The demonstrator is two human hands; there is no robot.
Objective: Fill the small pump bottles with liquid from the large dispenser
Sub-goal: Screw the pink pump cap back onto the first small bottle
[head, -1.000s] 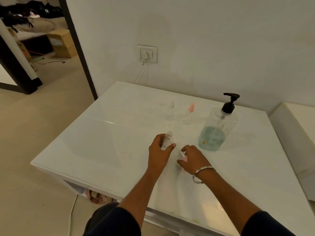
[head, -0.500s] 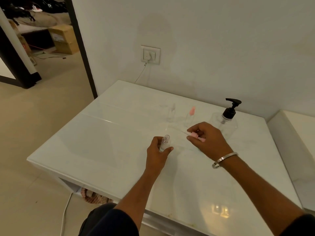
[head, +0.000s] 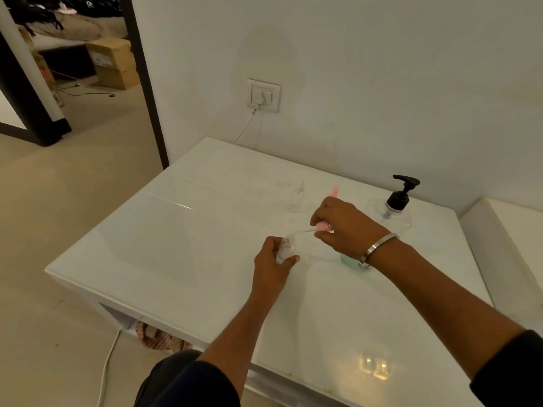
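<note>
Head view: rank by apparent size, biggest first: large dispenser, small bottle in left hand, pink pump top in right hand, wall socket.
1. large dispenser, partly hidden by the right hand
2. wall socket
3. small bottle in the left hand
4. pink pump top, mostly hidden; rank unsure

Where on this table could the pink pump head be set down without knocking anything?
Bare tabletop spreads left of the left hand to the table's edge, and along the near edge under both forearms. It is crowded at the back right: clear bottle, right hand, large dispenser.
</note>
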